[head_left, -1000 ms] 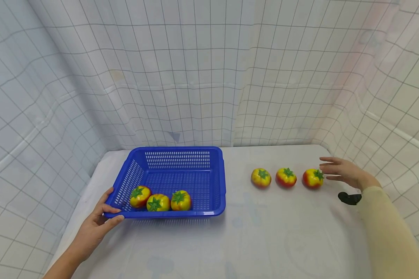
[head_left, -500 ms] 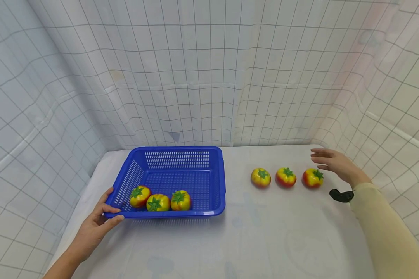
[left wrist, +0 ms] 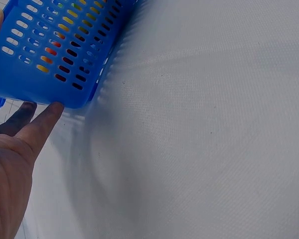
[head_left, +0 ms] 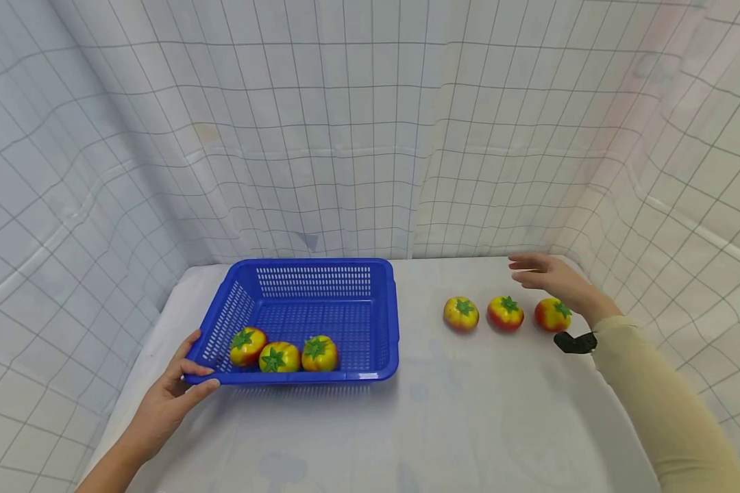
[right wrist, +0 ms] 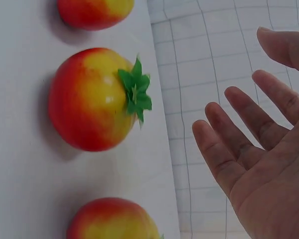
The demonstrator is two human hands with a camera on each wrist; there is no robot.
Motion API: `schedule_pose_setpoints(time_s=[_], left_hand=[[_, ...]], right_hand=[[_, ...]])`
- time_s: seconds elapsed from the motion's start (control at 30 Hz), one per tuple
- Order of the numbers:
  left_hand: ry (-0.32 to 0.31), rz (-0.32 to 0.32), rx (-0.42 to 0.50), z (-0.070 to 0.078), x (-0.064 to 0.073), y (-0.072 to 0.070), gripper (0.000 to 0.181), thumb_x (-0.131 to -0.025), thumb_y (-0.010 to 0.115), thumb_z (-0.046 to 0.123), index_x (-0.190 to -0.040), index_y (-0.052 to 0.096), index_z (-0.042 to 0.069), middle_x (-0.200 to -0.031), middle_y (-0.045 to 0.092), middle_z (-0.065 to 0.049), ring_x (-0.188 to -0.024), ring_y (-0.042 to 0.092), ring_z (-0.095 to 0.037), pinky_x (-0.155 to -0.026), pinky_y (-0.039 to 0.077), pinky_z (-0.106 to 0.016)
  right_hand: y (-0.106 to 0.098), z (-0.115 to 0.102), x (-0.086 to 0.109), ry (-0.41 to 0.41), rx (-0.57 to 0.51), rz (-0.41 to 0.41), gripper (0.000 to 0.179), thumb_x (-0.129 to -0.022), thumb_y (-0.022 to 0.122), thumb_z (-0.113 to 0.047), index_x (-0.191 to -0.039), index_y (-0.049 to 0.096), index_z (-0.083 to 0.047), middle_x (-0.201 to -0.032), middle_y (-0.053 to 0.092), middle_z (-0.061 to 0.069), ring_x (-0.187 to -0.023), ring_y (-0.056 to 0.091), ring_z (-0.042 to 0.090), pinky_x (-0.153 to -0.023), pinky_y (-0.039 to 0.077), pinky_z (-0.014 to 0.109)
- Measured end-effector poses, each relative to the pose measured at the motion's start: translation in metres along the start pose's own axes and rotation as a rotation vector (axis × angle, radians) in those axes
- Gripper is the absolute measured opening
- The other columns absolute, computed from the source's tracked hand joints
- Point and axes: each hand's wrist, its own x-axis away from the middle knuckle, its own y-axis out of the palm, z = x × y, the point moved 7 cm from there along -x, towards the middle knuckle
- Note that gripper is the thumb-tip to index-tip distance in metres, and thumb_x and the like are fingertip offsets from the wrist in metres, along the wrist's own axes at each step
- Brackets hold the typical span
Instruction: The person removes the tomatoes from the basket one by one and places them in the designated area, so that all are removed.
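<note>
My left hand (head_left: 163, 407) grips the near left corner of a blue plastic basket (head_left: 385, 322), thumb at the front rim and fingers along the left side. In the left wrist view, fingertips (left wrist: 52, 112) press the basket's outer wall (left wrist: 45, 82). Three red-and-yellow tomatoes (head_left: 279, 357) with green star-shaped leaves sit inside along its near side. On the right, three matching tomatoes stand in a row: a left one (head_left: 461, 314), a middle one (head_left: 505, 314) and a right one (head_left: 553, 315). My right hand (head_left: 555, 279) is above the row, fingers spread, holding nothing.
A white cloth covers the table (head_left: 444, 424). Grid-patterned white curtains (head_left: 370, 137) hang at the back and on both sides. A black device (head_left: 575, 342) is worn at the right wrist, beside the pale yellow sleeve (head_left: 660, 397).
My right hand has moved left and slightly away from me, from beside the right tomato to above the row. The left hand, basket and tomatoes stay in place.
</note>
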Motion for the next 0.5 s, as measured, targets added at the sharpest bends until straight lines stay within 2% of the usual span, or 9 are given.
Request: schedule_pose_setpoints(time_s=[0.1,0.23,0.5], left_hand=[[-0.001,0.002,-0.004,0.0,0.0,0.0,0.029,-0.105,0.061,0.017,-0.118,0.049,-0.005,-0.171,0.001,0.014,-0.139,0.019,-0.068,-0.088,0.047,-0.009],[-0.007,0.0,0.002,0.0,0.001,0.0,0.028,-0.105,0.061,0.018,-0.117,0.049,-0.004,-0.17,0.001,0.014,-0.14,0.017,-0.067,-0.088,0.047,-0.009],[-0.008,0.0,0.01,-0.001,0.001,0.0,0.029,-0.104,0.062,0.018,-0.118,0.049,-0.004,-0.17,0.0,0.015,-0.141,0.014,-0.067,-0.088,0.046,-0.009]], right_hand=[[0.011,-0.009,-0.005,0.0,-0.004,-0.024,0.063,-0.102,0.063,-0.037,-0.155,0.039,-0.012,-0.154,0.046,0.017,-0.135,0.05,0.04,-0.113,0.029,0.066],[0.026,-0.02,-0.011,-0.013,0.013,-0.057,0.064,-0.101,0.065,-0.04,-0.155,0.04,-0.016,-0.154,0.046,0.011,-0.14,0.045,0.037,-0.114,0.024,0.068],[0.054,-0.046,-0.022,-0.08,0.035,-0.109,0.062,-0.098,0.069,-0.041,-0.152,0.045,-0.021,-0.151,0.05,0.007,-0.138,0.049,0.032,-0.113,0.035,0.058]])
